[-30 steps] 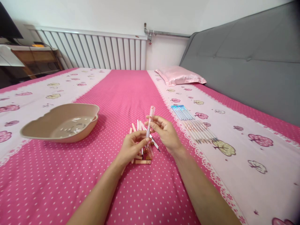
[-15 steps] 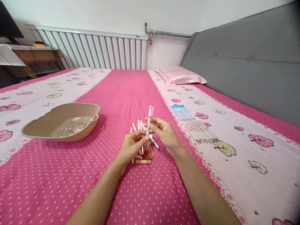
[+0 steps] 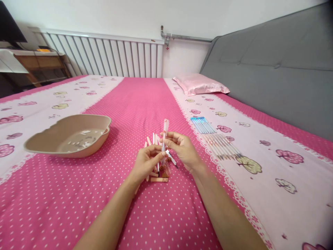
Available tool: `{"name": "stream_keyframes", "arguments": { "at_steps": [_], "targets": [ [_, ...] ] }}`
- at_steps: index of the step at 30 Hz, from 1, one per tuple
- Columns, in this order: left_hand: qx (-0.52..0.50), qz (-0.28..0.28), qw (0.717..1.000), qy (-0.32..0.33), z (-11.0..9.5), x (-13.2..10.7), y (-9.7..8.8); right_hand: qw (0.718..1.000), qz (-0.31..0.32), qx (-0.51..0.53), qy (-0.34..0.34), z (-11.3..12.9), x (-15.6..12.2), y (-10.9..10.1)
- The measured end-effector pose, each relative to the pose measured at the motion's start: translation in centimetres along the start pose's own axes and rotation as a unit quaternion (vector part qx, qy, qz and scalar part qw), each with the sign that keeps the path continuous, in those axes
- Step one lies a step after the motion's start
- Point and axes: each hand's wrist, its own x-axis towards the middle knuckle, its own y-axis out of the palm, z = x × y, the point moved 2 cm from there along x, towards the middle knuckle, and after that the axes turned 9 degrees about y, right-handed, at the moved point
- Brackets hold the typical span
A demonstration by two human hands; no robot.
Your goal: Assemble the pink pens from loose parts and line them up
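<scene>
An upright pen (image 3: 165, 125) with a clear pinkish cap is held between both hands above a small pile of pen parts. My left hand (image 3: 148, 160) pinches its lower end between thumb and fingers. Higher up, the thumb and fingers of my right hand (image 3: 183, 147) close on the pen near the cap. Beneath the hands lie white refills (image 3: 171, 158), peach-coloured pieces (image 3: 159, 180) and small brown bits (image 3: 165, 173), partly covered by the left hand.
A beige basin (image 3: 65, 135) with small white and grey pieces stands at left. On the right lie a row of blue-capped pens (image 3: 204, 125) and a row of pale pens (image 3: 222, 146). A pink pillow (image 3: 200, 84) rests near the grey headboard (image 3: 270, 52).
The pen has turned slightly in the fingers, its top shifting a little left and its clip no longer plain to see. Both hands have hardly moved.
</scene>
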Motion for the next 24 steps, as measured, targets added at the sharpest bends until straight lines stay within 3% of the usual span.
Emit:
{"name": "stream_keyframes", "arguments": {
  "at_steps": [8,24],
  "targets": [
    [0.006,0.008,1.0,0.001,0.33,0.22,-0.23,1.0,-0.012,-0.005,0.009,-0.02,0.0,0.08],
    [-0.033,0.092,0.994,-0.048,1.01,0.08,-0.36,0.996,0.061,0.024,0.061,0.2,-0.41,0.07]
  ]
}}
